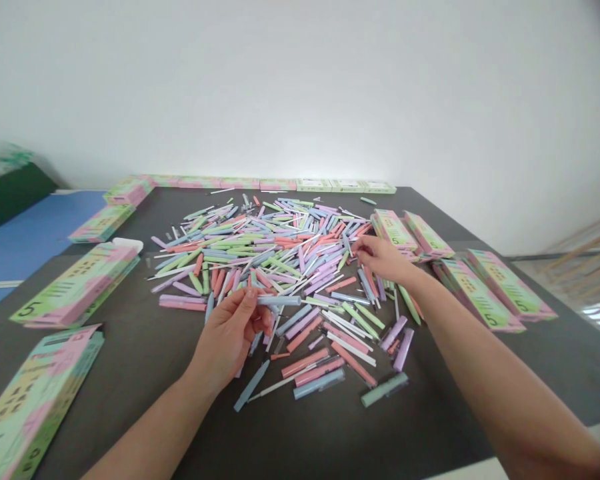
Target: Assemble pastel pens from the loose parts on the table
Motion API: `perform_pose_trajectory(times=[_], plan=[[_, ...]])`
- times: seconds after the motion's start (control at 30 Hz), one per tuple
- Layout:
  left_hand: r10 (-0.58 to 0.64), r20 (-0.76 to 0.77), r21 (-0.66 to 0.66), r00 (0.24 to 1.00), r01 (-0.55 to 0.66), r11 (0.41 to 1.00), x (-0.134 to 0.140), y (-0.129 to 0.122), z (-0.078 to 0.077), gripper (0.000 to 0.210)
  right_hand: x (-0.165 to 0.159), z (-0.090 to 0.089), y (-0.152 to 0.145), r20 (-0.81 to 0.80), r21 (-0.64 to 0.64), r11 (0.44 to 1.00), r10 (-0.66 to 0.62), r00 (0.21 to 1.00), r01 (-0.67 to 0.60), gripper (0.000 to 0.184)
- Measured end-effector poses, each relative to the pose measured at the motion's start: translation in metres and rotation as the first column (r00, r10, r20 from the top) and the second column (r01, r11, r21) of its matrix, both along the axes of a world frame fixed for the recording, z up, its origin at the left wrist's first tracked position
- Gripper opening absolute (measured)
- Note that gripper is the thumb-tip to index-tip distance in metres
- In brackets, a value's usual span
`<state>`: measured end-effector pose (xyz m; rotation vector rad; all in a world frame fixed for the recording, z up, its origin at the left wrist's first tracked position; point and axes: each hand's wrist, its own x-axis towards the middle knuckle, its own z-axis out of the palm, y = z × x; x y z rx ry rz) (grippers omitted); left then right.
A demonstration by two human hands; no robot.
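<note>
My left hand [230, 333] pinches a light blue pen barrel [280, 301] between thumb and fingers, above the near edge of a large heap of pen parts [260, 243]. Reaching to the heap's right side, my right hand [383, 259] has its fingers bent together among the parts; whatever they grip is too small to make out. Pastel barrels and caps in blue, green, purple and coral lie mixed with thin white refills [354, 350]. Closest to me are a blue barrel [251, 385] and a green barrel with a clear cap [384, 390].
Pastel cartons line the dark table [370, 440]: several at left, including an open-flapped carton [80, 280], a row of cartons [280, 185] along the back, and several cartons [480, 293] at right. A green box [15, 193] stands on a blue surface at far left. A white wall rises behind.
</note>
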<state>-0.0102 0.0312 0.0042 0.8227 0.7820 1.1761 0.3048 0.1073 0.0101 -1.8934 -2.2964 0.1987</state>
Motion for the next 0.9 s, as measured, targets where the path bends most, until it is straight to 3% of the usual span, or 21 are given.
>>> perform_pose_trajectory(times=[0.27,0.53,0.9], plan=[[-0.001,-0.002,0.006,1.0,0.001,1.0,-0.001,-0.001,-0.002,0.027,-0.006,0.017,-0.03,-0.001,-0.131,0.988,-0.084,0.996,0.083,0.033],[0.008,-0.011,-0.002,1.0,-0.008,1.0,0.001,-0.001,0.001,0.028,-0.013,0.011,-0.037,0.144,-0.213,0.97,-0.089,0.986,0.119,0.034],[-0.003,-0.01,0.016,1.0,0.003,1.0,0.0,-0.001,-0.001,0.025,-0.022,0.002,-0.043,0.274,-0.203,0.965,-0.107,0.956,0.166,0.027]])
